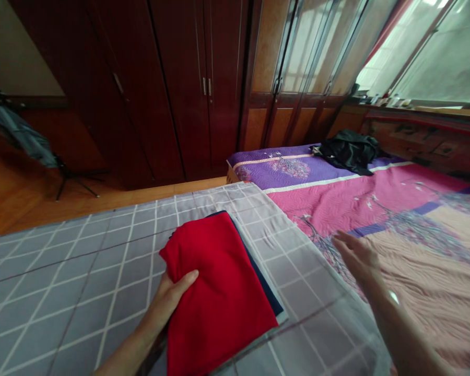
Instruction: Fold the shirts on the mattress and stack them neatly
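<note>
A folded red cloth [223, 282] lies on top of a small stack on the grey checked sheet. Beneath it, the edges of a dark blue folded cloth [260, 279] and a pale one show on the right side. My left hand [174, 295] grips the stack's left edge, thumb on top of the red cloth and the other fingers hidden underneath. Off to the right, my right hand [354, 256] hovers over the bed, apart from the stack. It holds nothing that I can see, and its fingers are extended, slightly blurred.
A grey checked sheet [82, 277] covers the surface before me. Beside it is a bed with a purple, pink and peach quilted cover [329, 198], where a black garment [348, 150] lies crumpled. Dark wardrobes [188, 94] line the back. A black tripod stand [68, 172] stands at left.
</note>
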Available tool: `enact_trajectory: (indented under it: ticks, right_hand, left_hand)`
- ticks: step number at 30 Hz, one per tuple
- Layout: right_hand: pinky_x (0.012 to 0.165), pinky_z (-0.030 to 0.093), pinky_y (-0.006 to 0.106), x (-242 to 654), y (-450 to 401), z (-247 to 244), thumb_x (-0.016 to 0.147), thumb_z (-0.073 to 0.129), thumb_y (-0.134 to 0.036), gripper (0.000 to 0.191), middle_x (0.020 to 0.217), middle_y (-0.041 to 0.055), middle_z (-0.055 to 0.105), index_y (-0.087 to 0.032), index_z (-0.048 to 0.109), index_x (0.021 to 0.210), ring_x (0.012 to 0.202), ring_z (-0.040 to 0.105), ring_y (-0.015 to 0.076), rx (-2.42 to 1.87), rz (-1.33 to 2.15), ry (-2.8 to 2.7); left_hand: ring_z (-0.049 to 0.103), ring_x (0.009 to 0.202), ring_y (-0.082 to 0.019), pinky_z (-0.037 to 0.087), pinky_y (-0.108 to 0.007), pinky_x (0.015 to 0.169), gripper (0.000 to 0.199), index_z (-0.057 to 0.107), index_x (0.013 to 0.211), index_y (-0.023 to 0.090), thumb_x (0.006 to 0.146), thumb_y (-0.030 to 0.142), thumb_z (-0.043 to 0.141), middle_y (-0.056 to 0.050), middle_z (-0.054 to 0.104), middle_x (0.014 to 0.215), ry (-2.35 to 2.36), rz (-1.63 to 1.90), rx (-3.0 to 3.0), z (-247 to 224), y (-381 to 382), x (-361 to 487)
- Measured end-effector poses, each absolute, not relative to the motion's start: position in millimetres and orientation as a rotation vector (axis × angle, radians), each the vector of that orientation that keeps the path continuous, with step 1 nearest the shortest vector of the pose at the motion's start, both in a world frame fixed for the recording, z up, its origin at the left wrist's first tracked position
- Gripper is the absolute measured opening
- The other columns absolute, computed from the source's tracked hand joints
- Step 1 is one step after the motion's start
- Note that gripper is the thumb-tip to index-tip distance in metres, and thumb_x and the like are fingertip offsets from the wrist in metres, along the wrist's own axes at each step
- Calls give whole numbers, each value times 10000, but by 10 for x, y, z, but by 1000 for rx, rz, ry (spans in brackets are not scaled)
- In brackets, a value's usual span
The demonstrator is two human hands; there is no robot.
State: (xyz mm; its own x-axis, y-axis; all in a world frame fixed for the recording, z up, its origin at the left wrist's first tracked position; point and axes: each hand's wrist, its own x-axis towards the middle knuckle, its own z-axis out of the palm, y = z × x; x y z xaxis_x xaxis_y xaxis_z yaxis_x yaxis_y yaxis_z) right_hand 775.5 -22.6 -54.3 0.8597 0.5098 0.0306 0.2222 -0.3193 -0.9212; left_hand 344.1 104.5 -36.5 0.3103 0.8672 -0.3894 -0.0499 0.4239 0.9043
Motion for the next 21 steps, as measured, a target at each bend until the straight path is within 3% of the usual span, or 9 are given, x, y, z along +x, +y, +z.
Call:
enact_trajectory:
  ticks: [3,7,13,17,21]
  right_hand:
    - [684,473,313,6807,160,-272,632,748,-442,481,938,74,696,-177,684,1028,825,623,235,-1713,662,-914]
    - [578,440,264,6004,487,-272,613,776,-428,503,782,38,707,-148,682,1021,685,616,194,-1737,908,-949]
    - [484,438,249,5701,701,-257,603,778,-402,301,624,36,687,-147,695,740,576,629,202,-1788,1053,-981]
    - [445,459,260,5570,754,-193,619,764,-407,288,630,78,697,-145,685,711,527,640,217,-1834,1273,-959]
    - [422,473,276,5408,758,-166,619,758,-426,294,620,113,695,-151,660,658,505,647,240,-1887,1256,-947]
  left_hand:
    - [564,1153,-280,464,-371,957,535,553,1155,130,732,425,694,-126,644,1173,1065,868,1113,-410,1073,3443]
    - [542,1170,-255,387,-349,1022,551,517,1205,137,749,408,666,-120,585,1255,971,997,1283,-481,1092,3390]
    - [550,1140,-284,374,-350,1009,673,465,1279,189,695,426,701,-107,621,1183,987,920,1345,-506,1096,3283]
    - [555,1119,-304,389,-371,966,743,424,1314,190,685,483,687,-121,617,1177,1007,848,1389,-463,1120,3220]
    - [557,1104,-336,391,-417,939,822,384,1350,196,660,519,691,-137,613,1176,1008,800,1389,-419,1128,3150]
